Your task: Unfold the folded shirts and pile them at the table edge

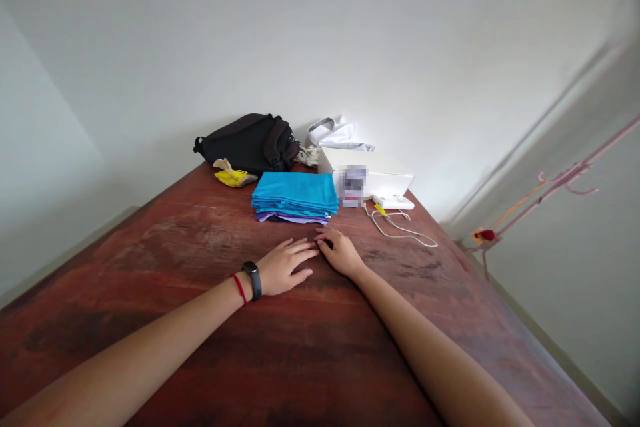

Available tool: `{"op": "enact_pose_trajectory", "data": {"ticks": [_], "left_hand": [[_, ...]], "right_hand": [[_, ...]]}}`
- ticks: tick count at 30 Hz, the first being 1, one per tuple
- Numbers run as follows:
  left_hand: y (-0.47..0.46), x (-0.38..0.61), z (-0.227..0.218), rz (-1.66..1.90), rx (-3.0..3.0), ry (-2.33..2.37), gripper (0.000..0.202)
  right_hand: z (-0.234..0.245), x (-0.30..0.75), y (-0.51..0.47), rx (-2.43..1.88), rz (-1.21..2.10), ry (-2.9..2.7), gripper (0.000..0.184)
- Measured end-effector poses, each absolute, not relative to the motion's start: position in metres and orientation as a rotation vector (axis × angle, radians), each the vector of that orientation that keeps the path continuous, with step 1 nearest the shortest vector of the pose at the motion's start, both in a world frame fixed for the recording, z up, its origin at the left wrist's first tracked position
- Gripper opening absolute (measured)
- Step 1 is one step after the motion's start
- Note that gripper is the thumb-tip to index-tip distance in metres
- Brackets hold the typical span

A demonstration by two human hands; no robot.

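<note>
Left hand [285,267]: flat on tabletop, fingers slightly spread, open, holding nothing.
Right hand [340,252]: flat, open, empty, fingertips just beside left hand's.
Folded cloth stack [295,197]: blue over purple, long axis crosswise, just ahead of hands.
Surface: red-brown wooden tabletop [280,373], stack near far edge.

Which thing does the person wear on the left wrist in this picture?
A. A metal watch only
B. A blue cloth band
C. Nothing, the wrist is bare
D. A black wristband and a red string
D. The left hand rests on the wooden table, and its wrist carries a black wristband next to a red string.
</note>
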State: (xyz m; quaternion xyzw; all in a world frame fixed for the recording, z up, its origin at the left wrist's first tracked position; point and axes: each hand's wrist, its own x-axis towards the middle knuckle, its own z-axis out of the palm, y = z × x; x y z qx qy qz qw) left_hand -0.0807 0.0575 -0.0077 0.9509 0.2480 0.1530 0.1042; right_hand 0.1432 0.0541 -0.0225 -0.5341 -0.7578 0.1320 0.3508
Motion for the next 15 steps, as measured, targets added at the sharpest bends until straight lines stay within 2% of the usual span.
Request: {"op": "enact_pose_trajectory", "data": {"ticks": [15], "left_hand": [[0.0581,-0.08,-0.0131,0.599,2.83,0.684,0.041]], "right_hand": [[-0.0235,0.1419,0.0503,-1.419,0.303,-2.009,0.023]]}}
